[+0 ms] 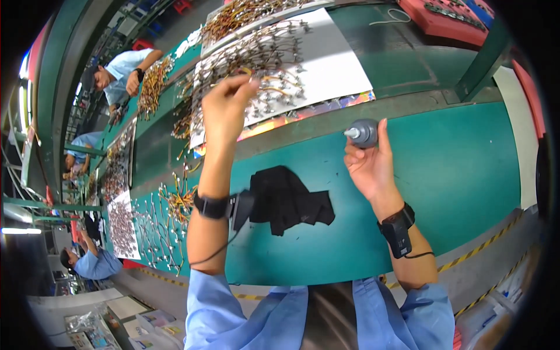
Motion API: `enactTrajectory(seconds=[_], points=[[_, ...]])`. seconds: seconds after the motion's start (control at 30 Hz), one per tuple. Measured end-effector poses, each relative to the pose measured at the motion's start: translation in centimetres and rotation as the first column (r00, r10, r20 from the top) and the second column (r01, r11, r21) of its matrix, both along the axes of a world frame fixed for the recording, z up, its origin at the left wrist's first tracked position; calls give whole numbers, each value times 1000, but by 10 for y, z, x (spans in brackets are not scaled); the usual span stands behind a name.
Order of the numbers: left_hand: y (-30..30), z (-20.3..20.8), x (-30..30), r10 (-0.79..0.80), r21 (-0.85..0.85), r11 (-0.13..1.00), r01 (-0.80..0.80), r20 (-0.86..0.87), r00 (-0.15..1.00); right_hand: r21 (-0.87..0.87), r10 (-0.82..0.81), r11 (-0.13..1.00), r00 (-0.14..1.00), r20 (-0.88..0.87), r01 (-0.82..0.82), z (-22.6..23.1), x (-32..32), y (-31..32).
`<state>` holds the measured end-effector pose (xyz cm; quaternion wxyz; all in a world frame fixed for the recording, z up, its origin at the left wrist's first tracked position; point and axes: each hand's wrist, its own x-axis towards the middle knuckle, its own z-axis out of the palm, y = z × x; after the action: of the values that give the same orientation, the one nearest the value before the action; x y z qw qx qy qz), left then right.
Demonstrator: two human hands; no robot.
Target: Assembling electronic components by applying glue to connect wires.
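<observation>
My left hand (226, 111) is raised over the far white board (335, 55), its thumb and fingers brought together. Whatever may be between those fingertips is too small to make out; thin wires with metal ends (280, 44) lie in rows just beyond them. In my right hand (372, 166) is a dark grey round squeeze bottle (366, 133), its white nozzle pointing left. A crumpled black cloth (286, 201) rests on the green tabletop (446, 169) between my forearms.
More bundled wires (178, 201) and loose small parts cover the table's left side. At the far right is a red tray (440, 29) beside a green post (484, 64). Co-workers in blue, one nearby (125, 73), sit along the left.
</observation>
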<state>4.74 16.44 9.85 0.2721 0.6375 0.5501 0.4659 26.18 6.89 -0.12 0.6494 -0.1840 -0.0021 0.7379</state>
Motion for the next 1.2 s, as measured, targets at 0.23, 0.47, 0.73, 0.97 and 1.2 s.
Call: enactTrajectory(seconds=[0.23, 0.47, 0.73, 0.97, 1.2], points=[[165, -2, 78, 77, -85, 986, -143, -524, 848, -27, 30, 999, 1000, -2, -30, 3, 11, 18], [249, -69, 105, 77, -66, 984, -163, -675, 734, -163, 22, 987, 998, 66, -11, 9, 10, 25], [262, -93, 107, 94, -85, 976, -201, -665, 741, -190, -9, 982, 997, 73, 23, 11, 2, 17], [241, -67, 24, 89, 100, 995, -31, -648, 757, -109, 10, 994, 998, 65, -3, 7, -9, 0], [53, 11, -56, 12, 79, 997, 1, -171, 985, -38, 28, 999, 999, 20, -27, -4, -13, -12]])
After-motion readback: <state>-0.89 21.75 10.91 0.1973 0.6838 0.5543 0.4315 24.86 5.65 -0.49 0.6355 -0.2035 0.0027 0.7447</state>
